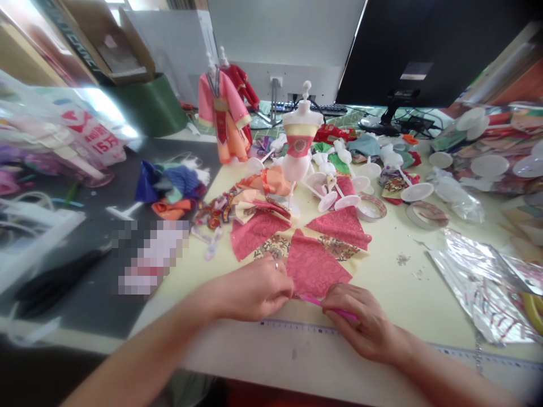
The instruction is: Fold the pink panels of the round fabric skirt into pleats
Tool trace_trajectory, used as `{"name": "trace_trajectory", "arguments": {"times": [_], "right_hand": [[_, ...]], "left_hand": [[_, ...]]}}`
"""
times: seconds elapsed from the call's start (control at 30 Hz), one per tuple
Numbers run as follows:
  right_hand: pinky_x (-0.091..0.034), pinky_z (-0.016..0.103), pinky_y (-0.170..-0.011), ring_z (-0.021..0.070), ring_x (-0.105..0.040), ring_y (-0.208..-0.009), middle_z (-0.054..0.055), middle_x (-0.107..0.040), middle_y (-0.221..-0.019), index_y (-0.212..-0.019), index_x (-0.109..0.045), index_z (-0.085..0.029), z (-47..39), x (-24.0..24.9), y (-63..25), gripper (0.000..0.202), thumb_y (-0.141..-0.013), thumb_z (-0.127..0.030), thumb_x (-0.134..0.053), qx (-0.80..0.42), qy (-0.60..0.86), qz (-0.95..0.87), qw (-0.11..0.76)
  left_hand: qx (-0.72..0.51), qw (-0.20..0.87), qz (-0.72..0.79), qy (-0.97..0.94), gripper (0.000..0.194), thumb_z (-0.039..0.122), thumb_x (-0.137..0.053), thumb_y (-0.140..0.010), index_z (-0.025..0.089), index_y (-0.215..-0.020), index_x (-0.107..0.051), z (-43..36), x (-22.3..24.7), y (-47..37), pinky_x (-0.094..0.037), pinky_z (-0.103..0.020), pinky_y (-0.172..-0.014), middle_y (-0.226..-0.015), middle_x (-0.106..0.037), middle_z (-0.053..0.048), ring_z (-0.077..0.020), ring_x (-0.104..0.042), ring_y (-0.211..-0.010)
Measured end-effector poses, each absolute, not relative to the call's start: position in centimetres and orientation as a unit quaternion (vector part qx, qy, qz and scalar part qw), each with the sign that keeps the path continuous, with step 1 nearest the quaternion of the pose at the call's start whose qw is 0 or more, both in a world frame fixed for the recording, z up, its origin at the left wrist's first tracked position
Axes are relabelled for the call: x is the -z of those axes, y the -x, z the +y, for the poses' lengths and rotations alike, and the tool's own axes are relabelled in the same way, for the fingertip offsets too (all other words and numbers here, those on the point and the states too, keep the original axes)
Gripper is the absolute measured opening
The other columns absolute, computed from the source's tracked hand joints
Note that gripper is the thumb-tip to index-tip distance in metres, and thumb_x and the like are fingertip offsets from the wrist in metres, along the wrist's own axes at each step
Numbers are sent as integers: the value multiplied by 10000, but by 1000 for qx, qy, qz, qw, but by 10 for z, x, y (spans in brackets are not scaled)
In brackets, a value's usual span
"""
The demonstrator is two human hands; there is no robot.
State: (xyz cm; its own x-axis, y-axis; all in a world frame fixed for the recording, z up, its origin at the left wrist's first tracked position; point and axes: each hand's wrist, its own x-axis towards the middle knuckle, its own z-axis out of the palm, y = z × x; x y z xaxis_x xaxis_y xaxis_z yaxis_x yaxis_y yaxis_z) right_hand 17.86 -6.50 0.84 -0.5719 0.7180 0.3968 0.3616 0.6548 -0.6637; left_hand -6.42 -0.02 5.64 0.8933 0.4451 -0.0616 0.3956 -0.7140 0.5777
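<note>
A small doll-sized garment (314, 263), made of red patterned panels alternating with cream floral ones, lies fanned out on the cream mat. My left hand (257, 288), wearing a ring, is closed with its fingertips at the lower left edge of the front red panel. Whatever is between those fingertips is hidden. At the panel's lower right, my right hand (360, 322) is closed around a slim magenta pen-like tool (311, 300). The tool's left end points along the panel's bottom edge, toward my left hand.
Behind the garment stands a white mini mannequin (297, 167) in a red band. Dressed doll stands (223, 116) are farther left. Rolls of tape (426, 215), small silver bits (403, 259) and plastic packets (475, 288) lie right. A ruler strip (297, 327) edges the mat; monitors (424, 51) stand behind.
</note>
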Motion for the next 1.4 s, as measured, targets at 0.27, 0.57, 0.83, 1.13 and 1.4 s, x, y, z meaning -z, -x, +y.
{"name": "trace_trajectory", "arguments": {"times": [0.27, 0.57, 0.83, 1.13, 1.4], "right_hand": [[-388, 288, -593, 166, -514, -673, 42, -537, -743, -989, -503, -170, -65, -5, -180, 160, -879, -67, -451, -290, 315, -834, 349], [-351, 279, -590, 159, -492, -652, 32, -526, -724, -981, -497, -169, -64, -7, -180, 148, -887, -65, -449, -290, 318, -833, 348], [-345, 278, -594, 157, -488, -658, 32, -525, -730, -967, -499, -167, -65, -4, -181, 125, -892, -78, -454, -298, 326, -828, 344], [-348, 277, -596, 153, -487, -662, 35, -527, -739, -972, -496, -160, -64, -4, -180, 126, -894, -72, -453, -301, 323, -828, 346], [-360, 286, -593, 159, -491, -663, 38, -522, -732, -986, -498, -156, -64, -10, -182, 149, -882, -61, -450, -292, 304, -832, 360]], "left_hand": [[-194, 164, 173, -952, 142, 137, -473, -854, 139, -928, -595, -29, -19, 73, -388, -374, -894, -1126, -651, -85, -229, -547, -997], [-245, 59, 151, -956, 130, 98, -496, -826, 104, -878, -616, -34, -4, 70, -418, -367, -865, -1115, -657, -113, -211, -576, -963], [-233, 25, 138, -962, 145, 87, -511, -820, 68, -888, -638, -36, -1, 69, -445, -396, -838, -1071, -667, -136, -228, -584, -940], [-208, -17, 126, -970, 140, 82, -511, -830, 61, -900, -630, -38, 2, 69, -462, -416, -833, -1073, -650, -156, -244, -582, -948], [-177, -55, 129, -974, 142, 97, -500, -851, 67, -912, -624, -43, -1, 62, -470, -423, -851, -1058, -644, -157, -233, -581, -926]]}}
